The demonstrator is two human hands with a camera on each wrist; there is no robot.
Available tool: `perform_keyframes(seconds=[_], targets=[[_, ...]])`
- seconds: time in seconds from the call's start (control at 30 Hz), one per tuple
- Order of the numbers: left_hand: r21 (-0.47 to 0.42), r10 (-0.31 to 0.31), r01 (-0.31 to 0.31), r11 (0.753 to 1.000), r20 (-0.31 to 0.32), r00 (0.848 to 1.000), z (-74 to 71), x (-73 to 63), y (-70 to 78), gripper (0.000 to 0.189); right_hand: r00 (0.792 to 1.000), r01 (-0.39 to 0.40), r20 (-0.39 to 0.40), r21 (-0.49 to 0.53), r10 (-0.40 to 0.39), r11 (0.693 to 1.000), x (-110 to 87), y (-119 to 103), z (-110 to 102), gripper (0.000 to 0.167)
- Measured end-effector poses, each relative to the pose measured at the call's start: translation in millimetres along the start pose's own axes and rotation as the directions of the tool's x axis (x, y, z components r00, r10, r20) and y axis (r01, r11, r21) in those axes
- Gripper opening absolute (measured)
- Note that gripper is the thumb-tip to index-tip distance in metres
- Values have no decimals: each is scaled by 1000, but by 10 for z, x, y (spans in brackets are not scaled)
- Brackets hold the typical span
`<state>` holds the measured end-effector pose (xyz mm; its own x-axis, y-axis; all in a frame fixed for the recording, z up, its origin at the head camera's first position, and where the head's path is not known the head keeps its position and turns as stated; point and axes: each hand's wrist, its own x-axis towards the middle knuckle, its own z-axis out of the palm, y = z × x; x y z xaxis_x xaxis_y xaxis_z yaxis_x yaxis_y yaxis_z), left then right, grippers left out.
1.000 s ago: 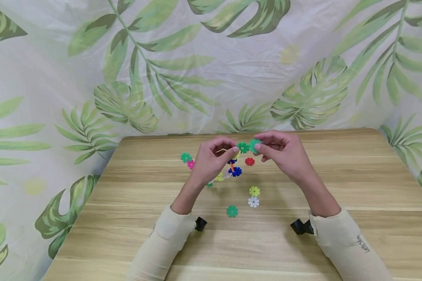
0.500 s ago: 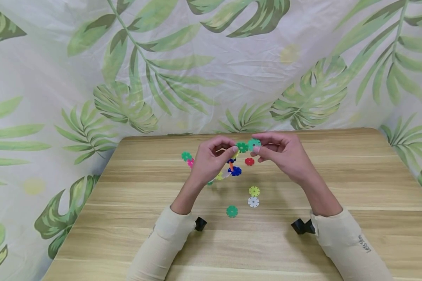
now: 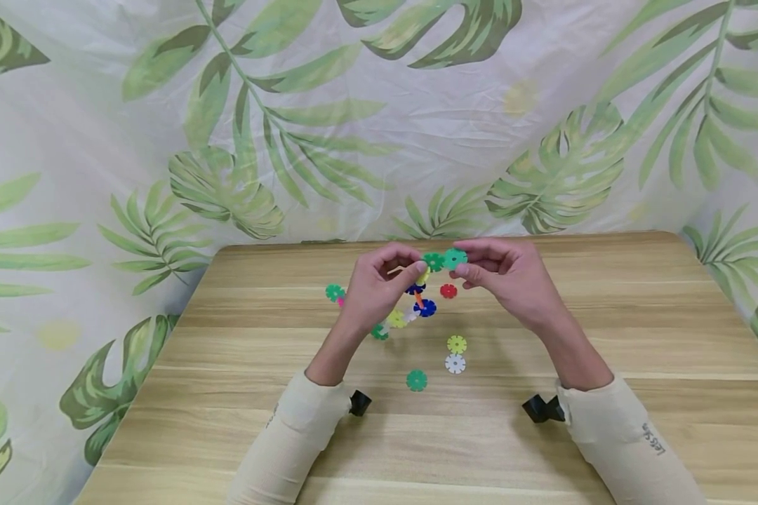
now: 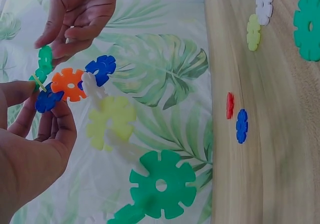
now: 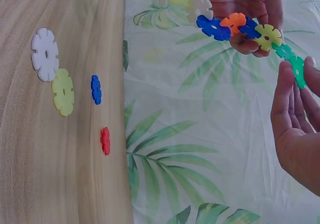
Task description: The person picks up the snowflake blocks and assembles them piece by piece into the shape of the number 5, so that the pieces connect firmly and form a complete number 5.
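A chain of notched plastic snowflake discs hangs in the air over the table. My left hand (image 3: 379,287) pinches it near a yellow disc (image 5: 268,37) and a blue disc (image 4: 48,99). Thumb and fingers of my right hand (image 3: 512,280) pinch the light green disc (image 3: 456,258) at the chain's end, which meets a darker green disc (image 3: 434,262). Below my left hand the chain runs on through an orange disc (image 4: 69,85), another blue disc (image 3: 426,308), and white, yellow and green ones. In the head view my left hand hides part of the chain.
Loose discs lie on the wooden table (image 3: 638,435): a red one (image 3: 448,291), a yellow one (image 3: 457,344), a white one (image 3: 455,363), a green one (image 3: 417,381) and a blue one (image 4: 242,126). A leaf-patterned cloth (image 3: 328,126) hangs behind the table's back edge.
The light green disc in my right hand has shifted slightly left and up. The chain's hanging part has swung a little, its far green end now lower. Both hands keep their grip.
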<state>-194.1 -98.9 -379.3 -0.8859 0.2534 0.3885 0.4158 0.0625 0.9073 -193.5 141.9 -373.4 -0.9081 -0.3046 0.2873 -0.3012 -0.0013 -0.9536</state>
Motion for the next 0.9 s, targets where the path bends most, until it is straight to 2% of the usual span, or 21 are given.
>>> perform_keyframes(seconds=[0.33, 0.7, 0.9], targets=[[-9, 12, -12, 1000, 3, 1000, 1, 0, -1, 11, 999, 17, -48, -36, -18, 999, -11, 22, 15, 32], [12, 38, -38, 999, 19, 999, 9, 12, -7, 9, 997, 57, -48, 33, -55, 998, -18, 32, 9, 24], [39, 77, -78, 996, 27, 997, 22, 5, 2, 8, 995, 80, -65, -14, -81, 997, -15, 17, 38, 18]])
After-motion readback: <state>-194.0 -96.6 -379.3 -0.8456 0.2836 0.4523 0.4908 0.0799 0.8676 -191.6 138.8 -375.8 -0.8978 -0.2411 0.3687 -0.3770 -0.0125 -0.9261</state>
